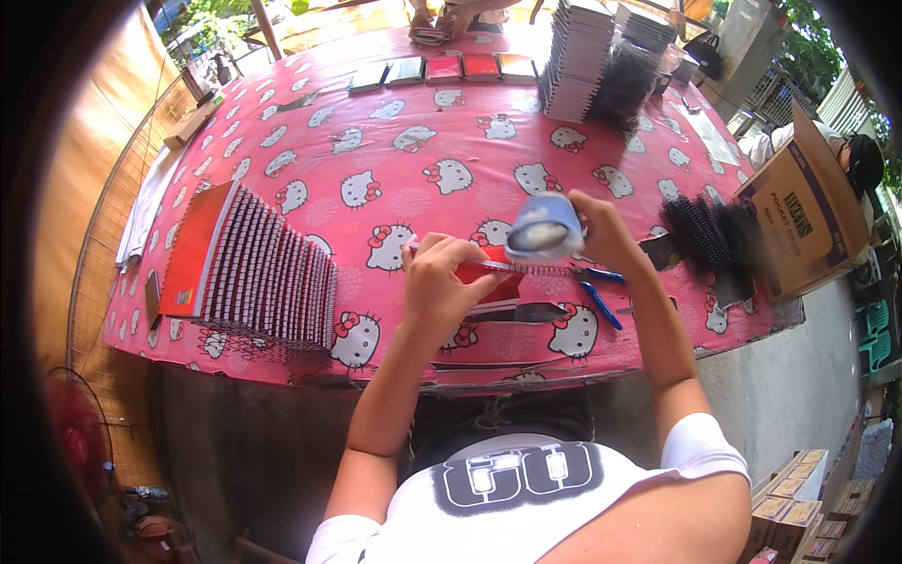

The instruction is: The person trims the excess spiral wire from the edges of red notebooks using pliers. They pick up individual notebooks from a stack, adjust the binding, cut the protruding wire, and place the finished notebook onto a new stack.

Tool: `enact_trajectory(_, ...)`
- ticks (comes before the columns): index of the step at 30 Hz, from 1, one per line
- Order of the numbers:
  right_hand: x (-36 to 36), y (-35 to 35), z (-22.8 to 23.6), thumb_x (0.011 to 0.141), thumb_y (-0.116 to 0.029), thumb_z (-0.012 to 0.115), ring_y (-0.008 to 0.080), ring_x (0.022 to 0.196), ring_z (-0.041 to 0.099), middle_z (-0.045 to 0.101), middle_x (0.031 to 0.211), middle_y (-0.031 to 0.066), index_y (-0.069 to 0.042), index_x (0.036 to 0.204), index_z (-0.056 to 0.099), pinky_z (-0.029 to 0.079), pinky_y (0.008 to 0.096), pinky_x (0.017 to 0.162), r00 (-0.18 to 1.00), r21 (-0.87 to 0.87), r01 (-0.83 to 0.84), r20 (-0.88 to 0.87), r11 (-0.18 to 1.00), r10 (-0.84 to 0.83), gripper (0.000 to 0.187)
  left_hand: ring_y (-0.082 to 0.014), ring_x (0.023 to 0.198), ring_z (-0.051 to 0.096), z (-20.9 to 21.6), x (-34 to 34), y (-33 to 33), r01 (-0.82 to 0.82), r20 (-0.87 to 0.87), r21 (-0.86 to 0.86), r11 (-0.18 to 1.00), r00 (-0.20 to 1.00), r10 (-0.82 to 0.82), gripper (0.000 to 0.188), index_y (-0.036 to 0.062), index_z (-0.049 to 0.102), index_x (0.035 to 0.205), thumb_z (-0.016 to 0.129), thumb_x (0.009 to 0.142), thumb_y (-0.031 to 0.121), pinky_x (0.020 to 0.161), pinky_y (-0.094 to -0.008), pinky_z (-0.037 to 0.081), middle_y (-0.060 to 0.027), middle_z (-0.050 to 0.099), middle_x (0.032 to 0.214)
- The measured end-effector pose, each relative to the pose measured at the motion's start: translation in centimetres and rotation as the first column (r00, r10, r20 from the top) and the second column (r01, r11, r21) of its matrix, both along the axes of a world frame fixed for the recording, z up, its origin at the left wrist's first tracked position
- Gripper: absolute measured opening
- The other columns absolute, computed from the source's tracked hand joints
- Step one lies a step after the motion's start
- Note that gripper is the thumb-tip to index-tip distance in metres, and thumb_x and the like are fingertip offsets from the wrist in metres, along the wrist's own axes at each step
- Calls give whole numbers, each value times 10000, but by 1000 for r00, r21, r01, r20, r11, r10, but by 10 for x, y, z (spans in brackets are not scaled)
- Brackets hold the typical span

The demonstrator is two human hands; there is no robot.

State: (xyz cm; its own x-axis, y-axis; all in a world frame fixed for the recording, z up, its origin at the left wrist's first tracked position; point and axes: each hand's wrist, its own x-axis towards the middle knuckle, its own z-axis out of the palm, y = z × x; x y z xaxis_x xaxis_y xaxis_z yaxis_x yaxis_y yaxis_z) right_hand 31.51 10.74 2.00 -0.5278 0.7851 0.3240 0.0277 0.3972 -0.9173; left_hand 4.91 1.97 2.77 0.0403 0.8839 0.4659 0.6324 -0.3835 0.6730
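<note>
My left hand [442,277] is closed on a small red notebook [490,274], thumb on its near side. A wire spiral coil [550,271] sticks out to the right from the notebook's edge. Just above the coil, my right hand [603,228] grips a light-blue thing that looks like a slipper [543,228], slightly blurred. Blue-handled pliers [601,299] lie on the table, below my right hand and at the coil's free end. A dark flat strip [531,313] lies below the notebook.
Many red spiral notebooks [254,268] stand in a row at the left. Black coils [709,230] lie right, beside a cardboard box [799,211]. Tall notebook stacks [570,66] stand at the back. Several small notebooks [443,69] lie near another person's hands [456,21].
</note>
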Motion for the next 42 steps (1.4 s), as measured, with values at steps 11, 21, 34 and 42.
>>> enact_trajectory(11, -23, -7, 7, 623, 26, 736, 141, 829, 637, 691, 923, 45, -17, 1010, 640, 510, 323, 703, 958, 119, 225, 155, 967, -242, 401, -285, 1079, 580, 1, -5, -3, -116, -1, 146, 982, 993, 118, 339, 70, 701, 855, 884, 601, 202, 958, -431, 425, -130, 608, 1156)
enact_trajectory(21, -60, 15, 17, 627, -24, 737, 108, 756, 596, 645, 779, 26, -36, 970, 628, 494, 281, 687, 896, 311, 149, 358, 939, -261, 360, -109, 917, 629, -30, -33, -4, 37, 572, -148, 988, 818, 55, 340, 29, 630, 1099, 750, 782, 2, 754, -245, 522, -42, 651, 987)
enact_trajectory(34, -34, 2, -1, 689, -23, 688, 195, 817, 575, 624, 884, 45, -38, 1000, 616, 489, 355, 710, 699, 530, 454, 286, 716, -656, 319, -117, 860, 664, -57, -55, -1, 289, 875, -16, 957, 467, -126, 294, -10, 660, 1111, 682, 823, -67, 750, -232, 562, -83, 702, 990)
enact_trajectory(42, 78, -83, -28, 718, -143, 772, 346, 1121, 532, 573, 1166, 151, -55, 1197, 593, 440, 447, 930, 6, 730, 529, 505, 432, -863, 519, -155, 925, 642, -29, -40, 7, 231, 763, 149, 961, 591, -260, 259, 31, 579, 986, 723, 793, -66, 777, -265, 543, -125, 652, 1034)
